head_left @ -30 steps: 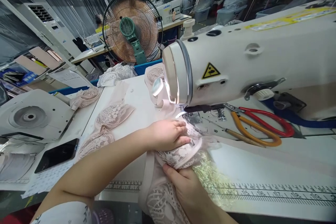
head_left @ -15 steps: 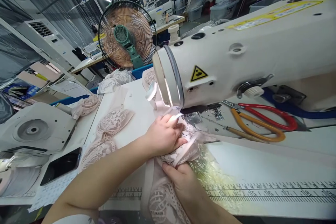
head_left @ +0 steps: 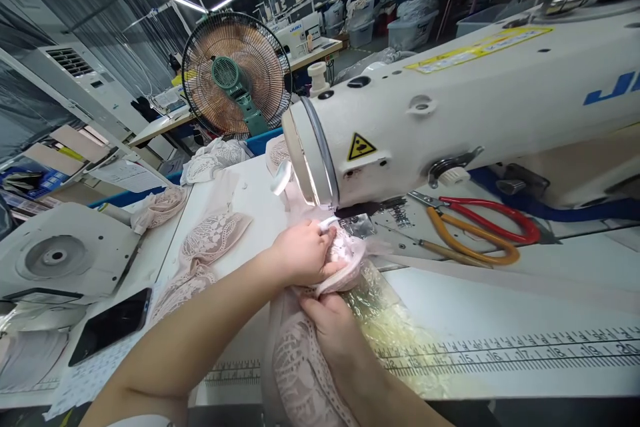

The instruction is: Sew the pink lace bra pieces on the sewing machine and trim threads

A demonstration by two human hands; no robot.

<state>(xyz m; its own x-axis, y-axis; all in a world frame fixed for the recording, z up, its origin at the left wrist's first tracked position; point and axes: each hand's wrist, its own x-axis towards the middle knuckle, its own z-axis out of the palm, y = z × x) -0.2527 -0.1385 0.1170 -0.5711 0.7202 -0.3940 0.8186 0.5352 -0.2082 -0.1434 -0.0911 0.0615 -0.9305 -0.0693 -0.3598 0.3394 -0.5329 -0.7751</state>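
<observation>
A pale pink lace garment piece (head_left: 295, 360) runs from the table's near edge up under the head of a white sewing machine (head_left: 450, 120). My left hand (head_left: 300, 253) is curled over the bunched lace just in front of the needle area, fingers closed on the fabric. My right hand (head_left: 333, 333) sits right below it, pinching the same lace from the near side. The needle itself is hidden behind my left hand and the fabric.
Red- and orange-handled scissors (head_left: 480, 233) lie on the machine bed to the right. More lace pieces (head_left: 210, 240) lie to the left, with a phone (head_left: 110, 327) near the left edge. A fan (head_left: 235, 77) stands behind. A printed ruler (head_left: 525, 350) runs along the table front.
My left hand has moved up toward the needle and curled from flat to gripping, bunching the lace. My right hand followed upward. The view has shifted a little to the right.
</observation>
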